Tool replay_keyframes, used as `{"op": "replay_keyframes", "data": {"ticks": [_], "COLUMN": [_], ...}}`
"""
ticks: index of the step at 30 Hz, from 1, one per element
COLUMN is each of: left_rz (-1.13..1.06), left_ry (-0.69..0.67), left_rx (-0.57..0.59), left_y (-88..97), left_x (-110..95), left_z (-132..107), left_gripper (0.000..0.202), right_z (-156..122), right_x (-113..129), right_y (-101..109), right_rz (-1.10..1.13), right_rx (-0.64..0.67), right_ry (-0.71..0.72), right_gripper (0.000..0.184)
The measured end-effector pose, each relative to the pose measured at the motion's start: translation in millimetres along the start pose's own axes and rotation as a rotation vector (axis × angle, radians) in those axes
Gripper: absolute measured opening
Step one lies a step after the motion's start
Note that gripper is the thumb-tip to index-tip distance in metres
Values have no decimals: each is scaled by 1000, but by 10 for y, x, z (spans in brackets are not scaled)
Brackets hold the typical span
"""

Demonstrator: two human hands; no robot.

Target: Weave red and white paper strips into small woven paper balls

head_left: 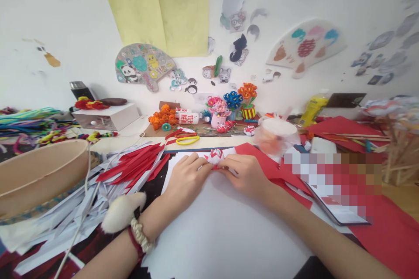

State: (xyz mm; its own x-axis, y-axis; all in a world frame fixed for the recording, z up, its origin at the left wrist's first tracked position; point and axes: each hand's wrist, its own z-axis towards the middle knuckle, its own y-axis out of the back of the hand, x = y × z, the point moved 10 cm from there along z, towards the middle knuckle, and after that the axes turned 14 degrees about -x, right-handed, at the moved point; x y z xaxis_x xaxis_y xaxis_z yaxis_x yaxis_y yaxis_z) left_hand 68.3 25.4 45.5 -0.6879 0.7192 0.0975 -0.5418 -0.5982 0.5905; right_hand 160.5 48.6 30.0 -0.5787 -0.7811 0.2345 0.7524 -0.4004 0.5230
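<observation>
Decorated wall [75, 17] behind, cluttered table [224, 141] below, hands [190, 173] [245, 173] pinch folded paper [215, 156].

matt folded paper piece [216, 156], smooth paper sheet [225, 226], glossy plastic bottle [313, 109]

Folded paper [215, 156] blocks the gap between the hands [245, 171]. Nearer, a white sheet [229, 222] lies open; paper strips [131, 169] crowd the left.

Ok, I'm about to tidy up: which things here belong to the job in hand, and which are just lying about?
Probably the job:
red-and-white folded piece, pinched by the left hand and right hand
red paper strips, matching in colour
white sheet, below the hands

Probably just lying about:
yellow bottle
black flask
orange flowers in the striped pot
beige tub
</observation>
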Motion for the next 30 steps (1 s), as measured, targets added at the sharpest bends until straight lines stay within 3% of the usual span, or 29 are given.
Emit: {"op": "replay_keyframes", "data": {"ticks": [6,12,15,21,26,30], "left_rz": [73,158,156,132,18,-53], "left_ry": [-115,-395,-470,-347,-102,92], "left_rx": [55,113,114,163,170,113], "left_y": [-49,-118,-128,-177,-195,-133], "left_x": [-105,-332,-399,-268,-32,117], "left_z": [2,-67,-89,-67,-40,26], "left_gripper": [21,30,30,22,17,18], "right_z": [6,-47,-81,-80,-63,24], "right_x": [175,346,385,336,271,129], "right_y": [56,-15,-63,-85,-87,18], "right_rz": [-244,-288,-279,-257,-220,-177], "right_rx": [-92,-50,-13,4,22,-54], "right_ry": [196,400,468,446,393,197], "right_gripper": [22,37,41,42,41,32]}}
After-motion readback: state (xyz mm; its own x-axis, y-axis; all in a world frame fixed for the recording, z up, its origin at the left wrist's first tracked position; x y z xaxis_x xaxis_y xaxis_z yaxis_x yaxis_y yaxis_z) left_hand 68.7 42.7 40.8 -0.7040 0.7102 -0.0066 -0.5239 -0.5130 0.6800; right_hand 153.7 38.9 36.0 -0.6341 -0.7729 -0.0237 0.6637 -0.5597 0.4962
